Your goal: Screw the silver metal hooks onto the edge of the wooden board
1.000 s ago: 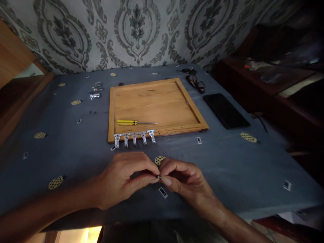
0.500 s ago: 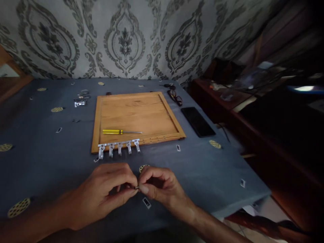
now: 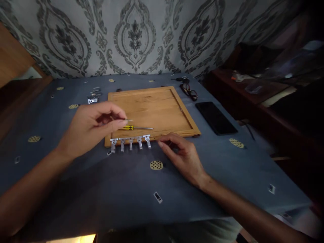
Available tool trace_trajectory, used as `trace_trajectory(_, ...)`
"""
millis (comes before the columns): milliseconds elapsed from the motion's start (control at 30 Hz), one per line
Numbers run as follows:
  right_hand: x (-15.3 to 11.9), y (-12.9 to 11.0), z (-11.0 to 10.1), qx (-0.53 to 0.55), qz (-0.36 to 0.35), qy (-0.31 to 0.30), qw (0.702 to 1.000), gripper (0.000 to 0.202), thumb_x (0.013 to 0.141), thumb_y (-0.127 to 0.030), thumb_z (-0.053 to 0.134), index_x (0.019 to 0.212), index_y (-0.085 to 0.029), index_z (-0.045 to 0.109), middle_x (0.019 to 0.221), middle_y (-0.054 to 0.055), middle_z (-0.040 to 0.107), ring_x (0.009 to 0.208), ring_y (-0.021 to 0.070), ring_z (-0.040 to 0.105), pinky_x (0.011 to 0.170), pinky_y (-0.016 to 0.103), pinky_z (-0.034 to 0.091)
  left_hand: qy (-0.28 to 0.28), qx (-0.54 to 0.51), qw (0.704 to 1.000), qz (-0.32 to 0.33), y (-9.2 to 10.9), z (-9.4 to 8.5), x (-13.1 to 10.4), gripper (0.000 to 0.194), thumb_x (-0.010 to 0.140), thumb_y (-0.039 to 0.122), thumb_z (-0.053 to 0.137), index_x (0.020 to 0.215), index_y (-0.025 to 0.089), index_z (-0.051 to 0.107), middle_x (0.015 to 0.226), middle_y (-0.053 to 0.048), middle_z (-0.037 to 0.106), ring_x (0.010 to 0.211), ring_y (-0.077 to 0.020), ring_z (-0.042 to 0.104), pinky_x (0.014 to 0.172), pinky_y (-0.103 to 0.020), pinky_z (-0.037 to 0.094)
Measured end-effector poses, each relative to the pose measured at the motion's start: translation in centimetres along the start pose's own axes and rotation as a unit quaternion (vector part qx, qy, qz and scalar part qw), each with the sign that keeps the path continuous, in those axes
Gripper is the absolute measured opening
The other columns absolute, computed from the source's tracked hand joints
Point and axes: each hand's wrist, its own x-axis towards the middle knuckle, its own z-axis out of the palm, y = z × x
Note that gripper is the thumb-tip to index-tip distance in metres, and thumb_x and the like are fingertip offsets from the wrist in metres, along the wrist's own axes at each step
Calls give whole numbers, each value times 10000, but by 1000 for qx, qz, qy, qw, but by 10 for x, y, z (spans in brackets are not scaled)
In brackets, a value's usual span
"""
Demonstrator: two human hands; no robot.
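Raised over the left part of the wooden framed panel (image 3: 152,104), my left hand (image 3: 95,126) pinches a small thin metal piece (image 3: 129,120), too small to name surely. My right hand (image 3: 183,155) is lower, at the panel's front edge. Its thumb and forefinger are closed near small holes in the frame; what they hold, if anything, is hidden. A row of several metal clip-like fittings (image 3: 131,143) lines the front edge, left of my right fingertips. A yellow-handled screwdriver (image 3: 141,128) lies on the panel, its handle partly behind my left hand.
More metal fittings (image 3: 93,100) lie behind my left hand. Glasses (image 3: 188,91) and a black phone (image 3: 215,118) are right of the panel on the blue tablecloth (image 3: 121,189). A dark cabinet (image 3: 227,91) stands at the right, and the patterned wall covering (image 3: 135,37) at the back.
My hands, together in front of the panel before, have parted. The left has risen over the panel with the thin piece; the right has moved to the panel's front edge. The view has shifted.
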Motion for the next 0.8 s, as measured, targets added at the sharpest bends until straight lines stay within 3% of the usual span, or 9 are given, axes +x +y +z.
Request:
trace_trajectory(267, -12, 7, 13, -84, -119, -16, 989, 162, 942, -206, 510, 869, -192, 655, 728, 18, 623, 663, 125, 588, 609, 259, 458, -152, -9, 988, 15, -6, 16, 35, 128, 812, 285, 632, 794, 166, 678, 743, 23, 662, 678, -70, 580, 610, -168, 438)
trace_trajectory(467, -15, 11, 14, -104, -138, -32, 984, 190, 946, -222, 514, 834, -195, 665, 661, -2, 613, 567, 104, 554, 550, 249, 431, -186, 20, 982, 21, -19, 29, 33, 140, 844, 294, 607, 830, 173, 677, 780, 23, 676, 724, -77, 601, 649, -180, 427)
trace_trajectory(800, -5, 9, 13, -97, -99, -39, 990, 172, 937, -227, 507, 896, -183, 669, 761, 26, 652, 649, 126, 595, 589, 272, 472, -204, 114, 970, 61, -29, 41, 28, 125, 872, 211, 568, 827, 157, 672, 793, 6, 671, 705, -82, 580, 655, -220, 379)
